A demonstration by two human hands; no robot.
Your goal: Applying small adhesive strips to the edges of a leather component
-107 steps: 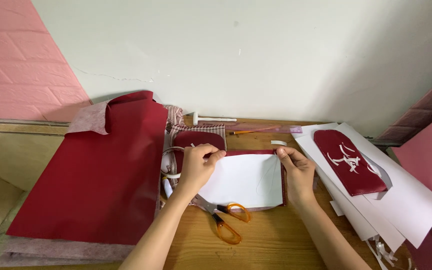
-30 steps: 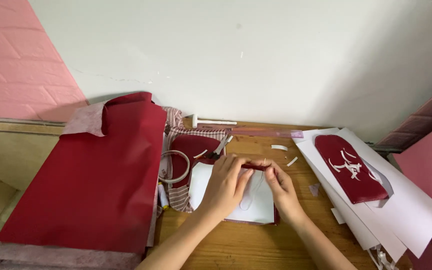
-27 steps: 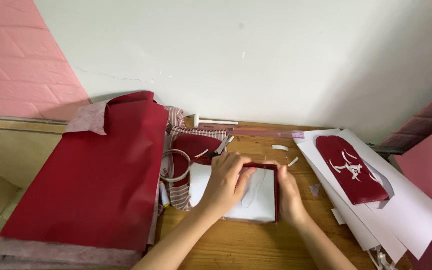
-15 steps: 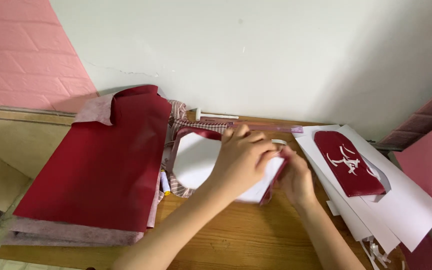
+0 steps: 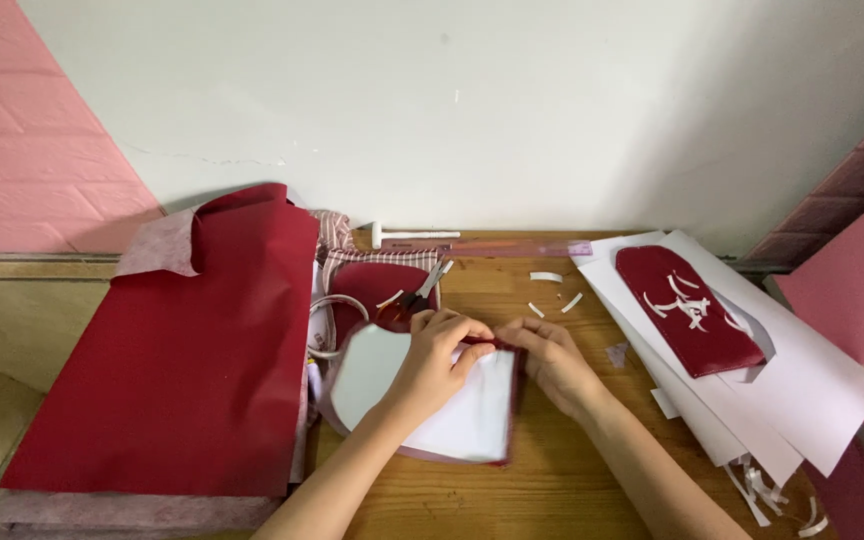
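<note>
A white paper pattern (image 5: 447,408) with one rounded end lies on a dark red piece of sheet material (image 5: 508,425) on the wooden table (image 5: 552,480). My left hand (image 5: 440,355) rests on the pattern's top edge, its fingers pinching there. My right hand (image 5: 550,358) meets it from the right and pinches the same upper right corner of the red piece. Just behind my hands lie small scissors (image 5: 420,294) on another red cut piece (image 5: 367,285).
A big dark red sheet (image 5: 182,350) covers the table's left side. White paper sheets (image 5: 802,390) on the right carry a red cut shape (image 5: 687,310) with white scraps. A ruler (image 5: 497,246) and a white tool (image 5: 407,236) lie by the wall.
The paper pattern and red piece were turned and shifted between the frames. Both hands came together at its upper right corner. The orange-handled scissors seen earlier near the front are out of sight.
</note>
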